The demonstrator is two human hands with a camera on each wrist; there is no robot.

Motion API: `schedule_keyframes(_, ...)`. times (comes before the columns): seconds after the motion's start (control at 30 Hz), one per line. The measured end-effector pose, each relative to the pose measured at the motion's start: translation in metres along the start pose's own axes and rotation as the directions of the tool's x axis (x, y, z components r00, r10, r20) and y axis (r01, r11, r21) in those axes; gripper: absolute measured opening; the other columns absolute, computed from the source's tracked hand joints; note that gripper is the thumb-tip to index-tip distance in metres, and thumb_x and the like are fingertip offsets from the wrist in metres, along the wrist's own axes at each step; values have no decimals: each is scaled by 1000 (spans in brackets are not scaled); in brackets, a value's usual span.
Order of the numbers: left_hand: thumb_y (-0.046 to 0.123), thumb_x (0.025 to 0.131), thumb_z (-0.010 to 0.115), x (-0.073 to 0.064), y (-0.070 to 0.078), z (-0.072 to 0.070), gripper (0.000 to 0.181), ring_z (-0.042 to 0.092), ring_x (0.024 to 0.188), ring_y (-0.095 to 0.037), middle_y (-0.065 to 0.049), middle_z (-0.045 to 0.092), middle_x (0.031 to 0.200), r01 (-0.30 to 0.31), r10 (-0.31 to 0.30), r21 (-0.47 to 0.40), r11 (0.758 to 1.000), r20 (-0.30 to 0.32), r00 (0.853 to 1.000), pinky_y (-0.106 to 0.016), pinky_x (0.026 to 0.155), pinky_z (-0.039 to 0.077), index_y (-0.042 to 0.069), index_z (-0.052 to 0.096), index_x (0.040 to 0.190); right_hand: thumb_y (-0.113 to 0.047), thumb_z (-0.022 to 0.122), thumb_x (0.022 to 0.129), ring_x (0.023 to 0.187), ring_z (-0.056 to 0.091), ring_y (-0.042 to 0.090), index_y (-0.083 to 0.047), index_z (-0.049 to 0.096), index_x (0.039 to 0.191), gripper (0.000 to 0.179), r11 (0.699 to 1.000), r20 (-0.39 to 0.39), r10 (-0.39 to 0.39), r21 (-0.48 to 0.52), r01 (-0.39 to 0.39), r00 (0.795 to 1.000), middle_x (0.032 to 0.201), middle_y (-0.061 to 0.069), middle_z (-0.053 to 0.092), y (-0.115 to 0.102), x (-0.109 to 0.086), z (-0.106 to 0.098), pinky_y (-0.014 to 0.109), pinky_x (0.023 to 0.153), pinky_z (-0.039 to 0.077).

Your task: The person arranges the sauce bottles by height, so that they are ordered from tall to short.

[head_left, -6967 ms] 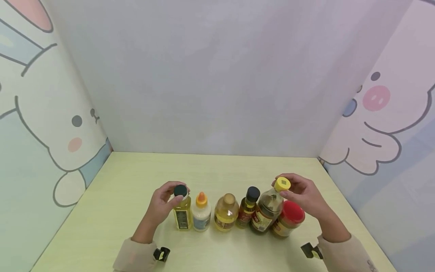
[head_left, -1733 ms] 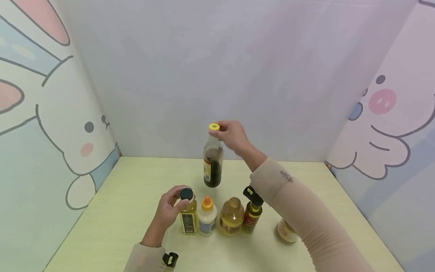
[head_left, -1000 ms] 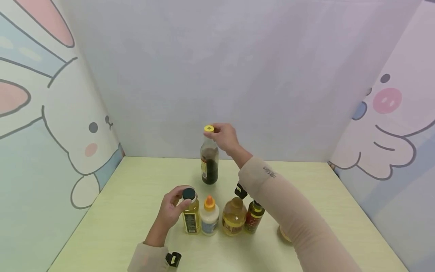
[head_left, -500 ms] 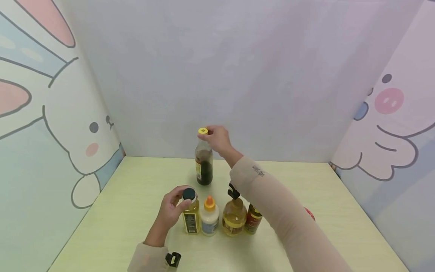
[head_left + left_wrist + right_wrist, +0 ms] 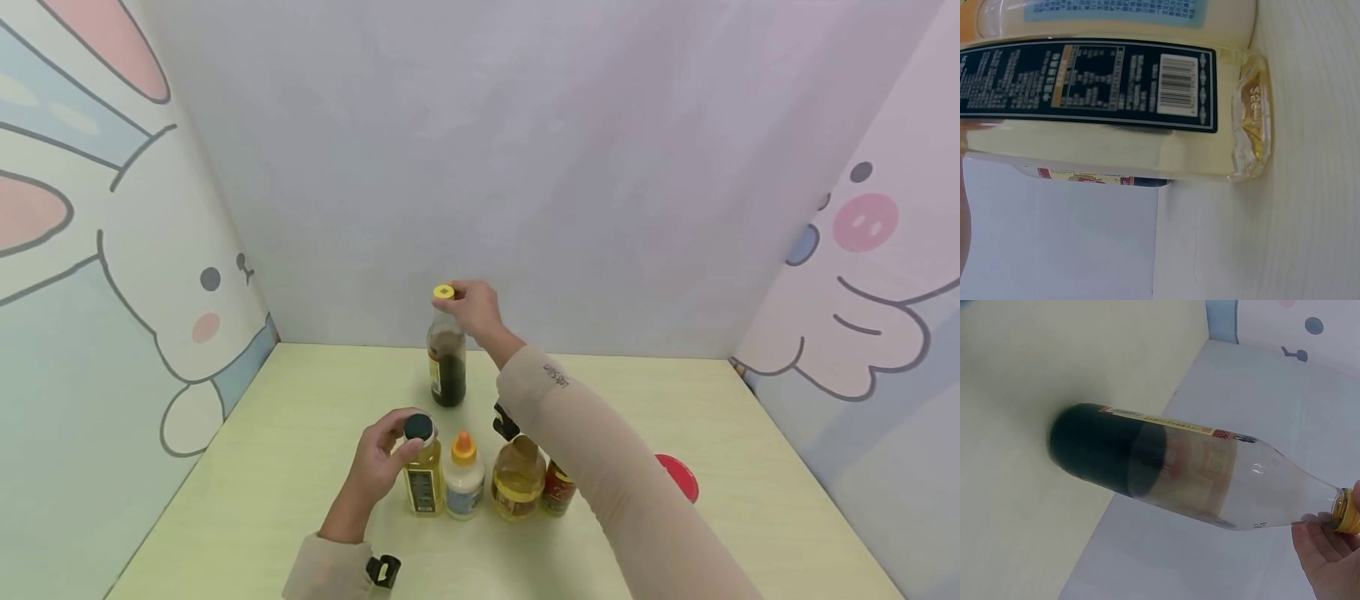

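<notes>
My right hand (image 5: pixel 477 313) pinches the yellow cap of a glass bottle of dark sauce (image 5: pixel 447 367), behind the front row. The bottle is upright, about half full, its base right at the tabletop; the right wrist view shows the dark liquid (image 5: pixel 1110 450) low in it. With thumb and fingers around the neck, my left hand (image 5: pixel 378 458) holds a bottle of yellow oil (image 5: pixel 424 482) with a dark green cap. Its back label (image 5: pixel 1085 84) and barcode fill the left wrist view. Beside it stands a white squeeze bottle (image 5: pixel 463 483) with an orange nozzle tip.
Further right in the row are a rounded bottle of yellow liquid (image 5: pixel 517 483) and a small red-labelled bottle (image 5: pixel 558 490), its top behind my right sleeve. A red-lidded jar (image 5: pixel 678 477) is mostly hidden by that sleeve. Walls enclose the pale table (image 5: pixel 315 375) behind and at both sides.
My right hand has lifted the sauce bottle out of the row's right part and carried it left to the back. Lately it shifts slightly further left. My left hand keeps its grip.
</notes>
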State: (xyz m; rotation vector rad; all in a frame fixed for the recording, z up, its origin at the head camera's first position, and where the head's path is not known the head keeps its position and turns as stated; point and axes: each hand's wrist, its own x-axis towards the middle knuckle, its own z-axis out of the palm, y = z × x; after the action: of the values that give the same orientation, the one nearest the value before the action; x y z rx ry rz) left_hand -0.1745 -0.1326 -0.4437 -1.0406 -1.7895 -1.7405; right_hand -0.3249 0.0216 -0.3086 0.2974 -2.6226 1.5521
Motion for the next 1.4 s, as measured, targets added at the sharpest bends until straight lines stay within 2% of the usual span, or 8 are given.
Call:
schedule_keyframes(0.4, -5, 93, 61, -1, -1, 1, 22, 61, 93, -14, -6, 67, 103, 7, -7, 2, 1000, 3, 1000, -23, 87, 48, -12, 56, 114, -21, 76, 88, 99, 63, 19, -6, 69, 120, 36, 999, -10, -6, -34, 5, 1000, 111, 6, 68, 2, 1, 6, 30, 83, 51)
schedule_keyframes(0.83, -7, 92, 60, 0, -1, 1, 23, 61, 93, -15, -6, 67, 103, 0, 0, 2, 1000, 13, 1000, -23, 87, 48, -12, 56, 114, -23, 75, 89, 99, 63, 19, -7, 68, 121, 37, 999, -13, 32, -25, -32, 999, 112, 5, 68, 1, -3, 1, 32, 84, 52)
schedule_keyframes(1.13, -5, 93, 60, 1, 1, 2, 22, 61, 92, -15, -7, 67, 102, -2, 2, 6, 1000, 10, 1000, -23, 86, 48, -12, 56, 114, -24, 75, 88, 98, 63, 19, -7, 68, 122, 38, 999, -6, 23, -33, -24, 1000, 109, 4, 68, 0, -6, -1, 33, 84, 52)
schedule_keyframes(1.27, -4, 93, 60, 1, 1, 1, 22, 61, 92, -15, -7, 67, 102, -4, 4, 8, 1000, 9, 1000, -23, 86, 48, -12, 56, 113, -25, 75, 88, 105, 61, 22, -8, 63, 128, 45, 999, 16, 45, -22, -45, 999, 118, 8, 65, -2, -8, -4, 36, 87, 51)
schedule_keyframes(1.4, 6, 96, 61, -1, 1, 1, 23, 61, 92, -14, -2, 67, 102, 29, -29, 7, 1000, 12, 999, -24, 85, 49, -10, 57, 112, -27, 75, 88, 115, 57, 27, -9, 54, 138, 57, 996, 45, 88, -12, -88, 995, 132, 13, 57, -3, -10, -5, 39, 92, 49)
